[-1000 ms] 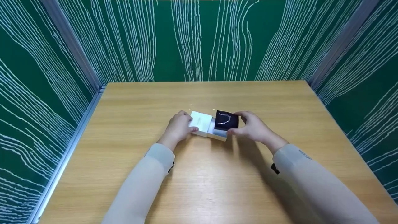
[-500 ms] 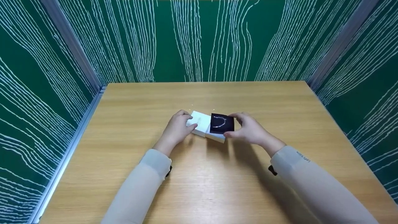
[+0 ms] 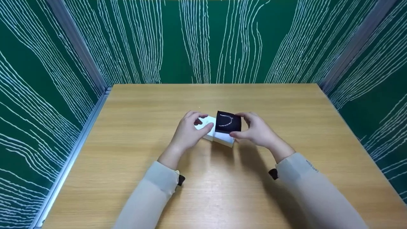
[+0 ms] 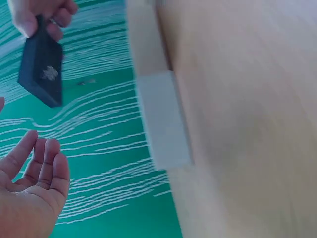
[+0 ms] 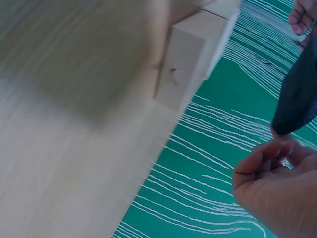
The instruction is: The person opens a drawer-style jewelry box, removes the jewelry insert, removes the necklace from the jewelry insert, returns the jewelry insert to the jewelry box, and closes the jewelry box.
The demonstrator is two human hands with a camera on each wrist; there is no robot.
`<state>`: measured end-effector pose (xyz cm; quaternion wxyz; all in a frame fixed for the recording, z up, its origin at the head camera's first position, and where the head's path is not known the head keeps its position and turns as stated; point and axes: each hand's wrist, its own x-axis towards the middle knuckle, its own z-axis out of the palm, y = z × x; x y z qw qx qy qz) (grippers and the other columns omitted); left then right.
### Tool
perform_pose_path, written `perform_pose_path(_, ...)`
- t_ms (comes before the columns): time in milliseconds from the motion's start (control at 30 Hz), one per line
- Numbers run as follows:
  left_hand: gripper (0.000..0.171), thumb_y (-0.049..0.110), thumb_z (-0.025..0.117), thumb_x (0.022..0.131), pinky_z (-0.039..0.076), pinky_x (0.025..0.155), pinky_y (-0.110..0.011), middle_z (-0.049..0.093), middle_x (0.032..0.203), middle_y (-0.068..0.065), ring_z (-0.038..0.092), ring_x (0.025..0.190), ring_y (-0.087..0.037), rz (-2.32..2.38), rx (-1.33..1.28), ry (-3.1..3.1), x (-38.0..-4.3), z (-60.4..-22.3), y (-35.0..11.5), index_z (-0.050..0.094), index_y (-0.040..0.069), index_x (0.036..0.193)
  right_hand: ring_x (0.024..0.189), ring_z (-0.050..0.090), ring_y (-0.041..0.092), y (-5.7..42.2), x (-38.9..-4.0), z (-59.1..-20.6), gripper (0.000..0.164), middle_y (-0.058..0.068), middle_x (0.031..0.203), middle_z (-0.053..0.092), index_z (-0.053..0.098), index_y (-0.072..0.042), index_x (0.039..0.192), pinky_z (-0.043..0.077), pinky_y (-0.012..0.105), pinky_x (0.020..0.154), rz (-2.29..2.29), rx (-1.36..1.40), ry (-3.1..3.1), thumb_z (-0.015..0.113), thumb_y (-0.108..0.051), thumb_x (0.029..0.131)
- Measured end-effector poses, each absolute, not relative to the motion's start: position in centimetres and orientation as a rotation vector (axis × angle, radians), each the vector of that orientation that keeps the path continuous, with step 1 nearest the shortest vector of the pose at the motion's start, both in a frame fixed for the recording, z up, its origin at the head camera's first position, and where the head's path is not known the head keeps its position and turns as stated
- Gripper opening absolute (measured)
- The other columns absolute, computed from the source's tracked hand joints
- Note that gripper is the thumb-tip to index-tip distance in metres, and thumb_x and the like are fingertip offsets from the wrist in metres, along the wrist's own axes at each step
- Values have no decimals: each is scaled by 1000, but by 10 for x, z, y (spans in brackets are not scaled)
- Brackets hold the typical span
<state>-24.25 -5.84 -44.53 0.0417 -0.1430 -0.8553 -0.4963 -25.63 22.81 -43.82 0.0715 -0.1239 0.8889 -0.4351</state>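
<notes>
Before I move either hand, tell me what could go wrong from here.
The silvery chain lies across the face of the black pad; it might shift if the pad tips, as I can't see how it is fastened.
Your right hand grips the pad along one side, in the air, so it could slip and drop.
Your left hand isn't gripping the white sleeve, so a bump on the protruding drawer might slide the box.
</notes>
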Motion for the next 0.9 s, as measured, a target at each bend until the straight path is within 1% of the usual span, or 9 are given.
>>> perform_pose_path(133,48,40,82,104,61,114,-45,69,142,-8,67,126,-26,-1585,-452,-2572,-242,-446,-54,75,11,142,148,51,41,226,-251,-440,91,20,153,56,53,-5,164,38,64,136,-1310,-313,2679,97,-36,90)
perform_pose_path(233,48,39,83,104,61,115,-48,68,144,-9,66,126,-26,-1622,-446,-2573,-239,-449,-51,75,11,141,148,51,42,223,-247,-443,92,20,152,55,53,-5,164,38,64,135,-1322,-300,2677,97,-37,90)
perform_pose_path(333,48,39,85,102,61,114,-48,68,144,-7,66,125,-26,-1623,-432,-2589,-234,-449,-50,75,10,140,146,51,44,218,-245,-445,92,21,151,54,53,-5,165,40,65,133,-1317,-316,2685,97,-37,91)
perform_pose_path(400,47,39,86,100,62,111,-46,69,140,-6,66,123,-26,-1598,-426,-2597,-231,-448,-50,76,10,136,142,51,44,215,-244,-445,91,21,149,54,54,-6,164,44,63,128,-1300,-318,2701,97,-37,90)
perform_pose_path(500,45,40,88,98,61,106,-42,70,132,-4,65,120,-25,-1550,-426,-2604,-228,-444,-49,77,10,130,133,51,42,212,-245,-443,91,19,146,55,55,-7,164,48,58,116,-1266,-321,2740,98,-37,89)
perform_pose_path(567,43,40,89,96,61,103,-41,71,128,-4,65,117,-25,-1517,-426,-2602,-229,-441,-48,77,11,126,129,51,41,210,-246,-441,90,19,143,55,56,-8,163,48,54,110,-1252,-325,2761,98,-37,89)
perform_pose_path(667,41,38,91,95,60,98,-40,71,123,-4,66,113,-25,-1494,-423,-2582,-232,-438,-47,77,9,121,124,49,36,208,-248,-439,90,18,139,55,56,-7,163,47,50,103,-1246,-337,2782,97,-38,90)
perform_pose_path(800,40,37,92,94,59,94,-39,71,119,-5,66,110,-24,-1482,-375,-2589,-236,-440,-44,77,8,118,122,47,34,205,-252,-437,89,19,136,53,56,-8,164,44,47,100,-1259,-328,2780,97,-38,91)
perform_pose_path(900,42,40,92,95,59,93,-37,72,122,-7,65,111,-23,-1491,-319,-2621,-239,-443,-42,77,9,119,122,46,35,203,-255,-439,89,19,135,52,56,-8,163,44,47,99,-1277,-319,2777,97,-37,90)
